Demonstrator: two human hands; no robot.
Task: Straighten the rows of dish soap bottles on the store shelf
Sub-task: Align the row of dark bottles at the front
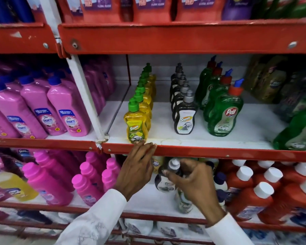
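Note:
On the middle shelf [166, 141] stand three rows of dish soap: yellow bottles with green caps [137, 126], black bottles with grey caps [185, 121] and green Pril bottles [223, 119]. Each row runs from front to back. My left hand [136, 170] is flat with its fingers together, the fingertips touching the red shelf lip just below the front yellow bottle. My right hand [193, 181] is in front of the lower shelf, closed around a black bottle with a grey cap [168, 175], which it holds below the shelf lip.
Pink cleaner bottles [65, 110] fill the bay to the left past a white upright [85, 98]. More green bottles [297, 135] stand far right. Below are magenta bottles [48, 183] and red bottles with white caps [254, 190]. A red shelf [166, 38] runs overhead.

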